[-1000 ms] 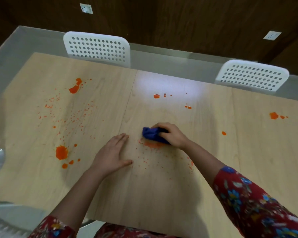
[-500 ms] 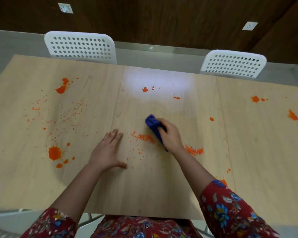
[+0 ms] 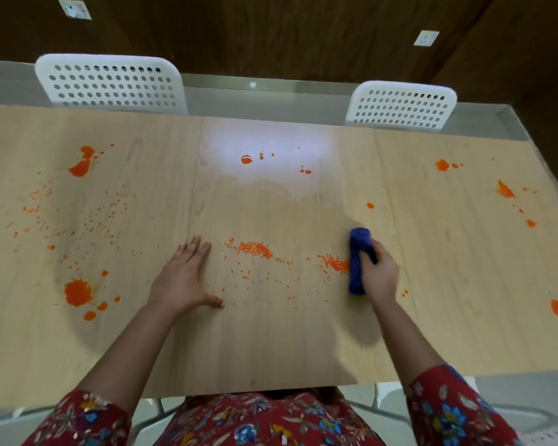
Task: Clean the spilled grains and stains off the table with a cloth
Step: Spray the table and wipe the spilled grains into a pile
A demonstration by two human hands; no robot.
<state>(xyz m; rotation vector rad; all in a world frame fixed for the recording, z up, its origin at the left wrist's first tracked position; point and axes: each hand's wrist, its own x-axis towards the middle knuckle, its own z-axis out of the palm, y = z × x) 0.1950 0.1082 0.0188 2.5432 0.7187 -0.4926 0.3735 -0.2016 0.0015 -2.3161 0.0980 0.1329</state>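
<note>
Rightward goes the right hand [image 3: 379, 272], clamping the rolled blue cloth [image 3: 358, 259] beside a grain pile [image 3: 335, 263] on the table [image 3: 271, 342]. Left hand [image 3: 184, 278] lies spread flat. Mid-sweep; next, probably push both piles together.

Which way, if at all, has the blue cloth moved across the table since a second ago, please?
Yes. The blue cloth in the right hand has moved rightward, away from the planted left hand, towards the table's right-hand seam.

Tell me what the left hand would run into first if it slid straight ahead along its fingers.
The left hand lies flat, fingers aimed away and slightly right. That line looks free of grains; probably first comes the glossy orange drop near the far edge, though it might pass just left of it.
</note>
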